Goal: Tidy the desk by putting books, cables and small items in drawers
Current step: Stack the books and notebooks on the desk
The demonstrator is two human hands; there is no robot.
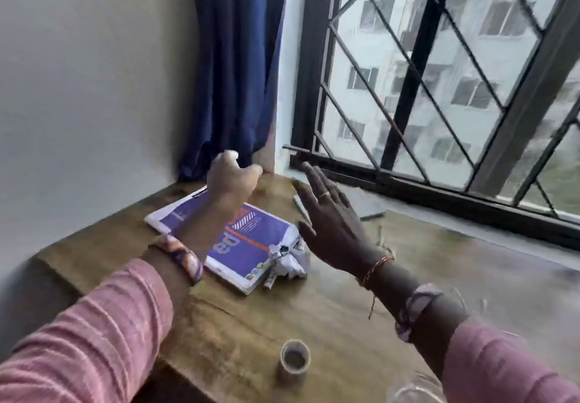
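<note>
Desk (238,333) below window (439,88).
Book (238,245) at back left, paper (290,259) touching its right; tube (295,361) upright in front.

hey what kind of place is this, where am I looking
Probably a room in an upper-floor flat or hostel, at a wooden desk set in a corner by a grilled window. A blue curtain hangs in the corner, a purple book lies on the desk, and an apartment block shows outside.

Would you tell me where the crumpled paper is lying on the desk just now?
In the head view, the crumpled paper lies mid-desk against the right near corner of the purple book, just below the right hand.
</note>
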